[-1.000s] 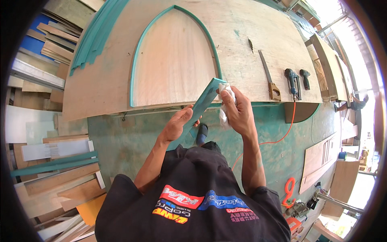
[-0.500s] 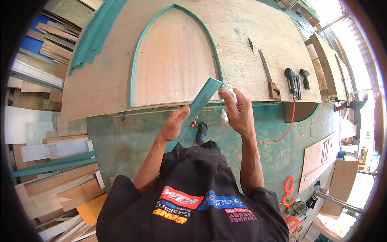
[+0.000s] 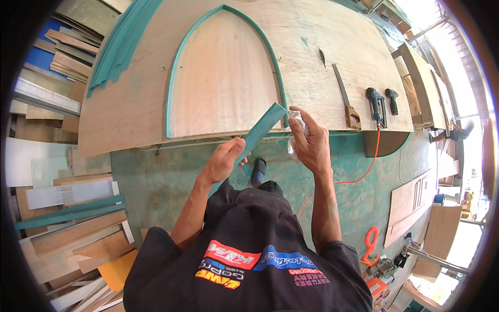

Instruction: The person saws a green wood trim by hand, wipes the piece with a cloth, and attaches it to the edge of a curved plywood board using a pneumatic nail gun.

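Observation:
My left hand is closed around a flat teal strip, which slants up and to the right in front of the workbench's near edge. The strip's lower part passes behind my wrist and shirt. Beside its upper end, my right hand pinches a crumpled white piece, plastic or cloth; I cannot tell which. Past my hands, a pointed-arch wooden panel with a teal edge band lies on the plywood benchtop.
On the bench's right lie a handsaw, a nail gun with an orange hose, and a cordless tool. Several teal strips rest at the far left. Wood offcuts crowd the left side. A person is at the far right.
The teal strip has turned slightly in my left hand, its upper end shifting a little right. My right hand, with the white piece, has moved slightly right and down.

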Motion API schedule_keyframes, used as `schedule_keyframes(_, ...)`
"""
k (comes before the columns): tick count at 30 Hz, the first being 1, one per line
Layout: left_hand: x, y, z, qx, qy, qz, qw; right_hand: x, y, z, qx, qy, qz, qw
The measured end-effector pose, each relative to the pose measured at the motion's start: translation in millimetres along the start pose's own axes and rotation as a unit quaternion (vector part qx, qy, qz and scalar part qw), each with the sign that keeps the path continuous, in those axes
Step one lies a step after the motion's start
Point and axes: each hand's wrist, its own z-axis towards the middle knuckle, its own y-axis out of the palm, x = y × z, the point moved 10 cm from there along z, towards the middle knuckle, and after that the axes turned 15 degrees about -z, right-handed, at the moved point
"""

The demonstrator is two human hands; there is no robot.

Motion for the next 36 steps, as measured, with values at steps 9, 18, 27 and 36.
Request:
schedule_keyframes(9, 21.7, -12.5, -9.0, 0.014, -0.025, 0.131, 0.991, -3.7, -6.5, 2.7, -0.048, -0.041, -0.046, 0.997)
schedule_keyframes(18, 38.3, -1.2, -14.0, 0.014, -0.017, 0.148, 0.989, -5.6, -2.8, 3.5, -0.036, -0.059, -0.023, 0.997)
schedule_keyframes(27, 34.0, -0.1, -13.6, 0.002, -0.032, 0.096, 0.995, 3.7, -4.0, 0.0, -0.043, -0.037, -0.034, 0.998)
schedule_keyframes(36, 31.5, -6.1, -9.4, 0.046, -0.014, -0.024, 0.999, 15.2, 8.3, -10.8, -0.022, 0.017, 0.066, 0.997)
